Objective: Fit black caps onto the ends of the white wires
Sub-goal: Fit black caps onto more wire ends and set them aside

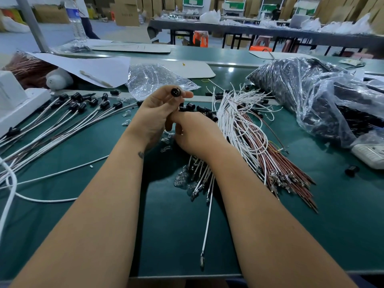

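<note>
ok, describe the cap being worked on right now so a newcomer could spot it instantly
Start at the green table, then find the two hands meeting at its middle. The left hand pinches one black cap at its fingertips, raised above the right hand. Unlike the loose caps lying on the table, it is lifted, with its round open end facing the camera.

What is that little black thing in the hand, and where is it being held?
The left hand pinches a small round black plastic cap by its sides, at the fingertips. The right hand is curled below it; what it holds cannot be told.
</note>
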